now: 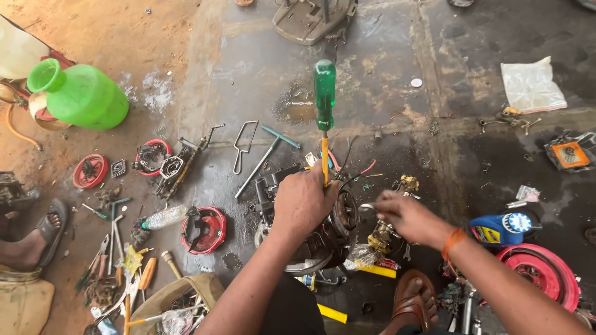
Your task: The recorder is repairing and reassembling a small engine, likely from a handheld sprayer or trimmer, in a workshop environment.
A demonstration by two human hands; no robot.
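My left hand rests on top of a small dark engine on the oily floor and grips a long screwdriver with a green handle, held upright with its shaft down at the engine. My right hand is to the right of the engine, fingers pinched on a small metal tool whose tip touches the engine's side. An orange band circles my right wrist. The screwdriver's tip is hidden behind my left hand.
A green plastic jug lies at far left. Red engine covers, a T-handle wrench, loose tools, a blue oil bottle and a plastic bag lie around. My sandalled foot is beside the engine; another person's foot at left.
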